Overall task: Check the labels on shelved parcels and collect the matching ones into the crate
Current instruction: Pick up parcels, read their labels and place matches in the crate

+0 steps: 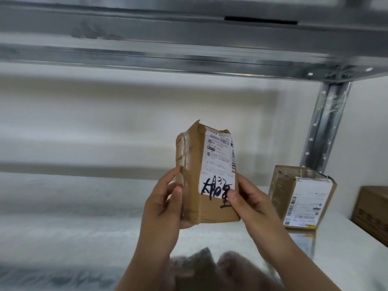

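Head view: brown parcel (195, 185) held upright above the shelf (84, 206), its white label (218, 162) hand-marked "A32" over black scrawl; small print unreadable. Left hand (163, 206) and right hand (252, 202) grip its lower sides, fingers (165, 179) curled behind, thumbs in front. A second labelled parcel (302, 196) stands on the shelf, right.

The shelf (84, 217) is a pale, glossy board in a grey metal rack, with a perforated post (323, 127) at its right rear. A taped cardboard box (302, 196) stands on it near the post, its white label facing forward. Just right of it, apart, sits a darker carton (371, 213). A blurred grey-brown heap (210, 267) shows at the near edge.
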The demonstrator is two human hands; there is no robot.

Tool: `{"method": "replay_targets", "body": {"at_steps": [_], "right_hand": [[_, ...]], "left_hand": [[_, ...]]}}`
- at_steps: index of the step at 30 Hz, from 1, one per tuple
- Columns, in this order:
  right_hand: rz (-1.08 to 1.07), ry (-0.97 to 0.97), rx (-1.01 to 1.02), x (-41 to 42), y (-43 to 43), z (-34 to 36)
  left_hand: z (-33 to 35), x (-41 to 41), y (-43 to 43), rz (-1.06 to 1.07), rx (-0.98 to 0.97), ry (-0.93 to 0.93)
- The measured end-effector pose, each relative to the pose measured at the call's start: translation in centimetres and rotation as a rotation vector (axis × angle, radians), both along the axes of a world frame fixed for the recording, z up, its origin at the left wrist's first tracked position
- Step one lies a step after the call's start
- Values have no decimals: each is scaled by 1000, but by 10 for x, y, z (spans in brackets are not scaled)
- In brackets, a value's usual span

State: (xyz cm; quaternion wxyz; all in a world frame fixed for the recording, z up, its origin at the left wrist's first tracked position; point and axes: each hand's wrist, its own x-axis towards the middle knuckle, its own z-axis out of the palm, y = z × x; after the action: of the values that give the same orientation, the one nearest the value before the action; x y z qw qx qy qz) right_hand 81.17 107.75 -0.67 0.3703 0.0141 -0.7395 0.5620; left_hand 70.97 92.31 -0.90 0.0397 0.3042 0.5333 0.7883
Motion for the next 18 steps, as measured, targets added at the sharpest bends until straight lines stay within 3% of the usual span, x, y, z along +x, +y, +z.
{"method": "replay_targets", "body": {"at_steps": [5, 18], "right_hand": [[96, -26, 12, 3, -4, 0], [86, -29, 70, 1, 1, -6]], "left_hand": [[9, 11, -4, -209, -83, 56], [7, 10, -5, -228, -48, 87]]}}
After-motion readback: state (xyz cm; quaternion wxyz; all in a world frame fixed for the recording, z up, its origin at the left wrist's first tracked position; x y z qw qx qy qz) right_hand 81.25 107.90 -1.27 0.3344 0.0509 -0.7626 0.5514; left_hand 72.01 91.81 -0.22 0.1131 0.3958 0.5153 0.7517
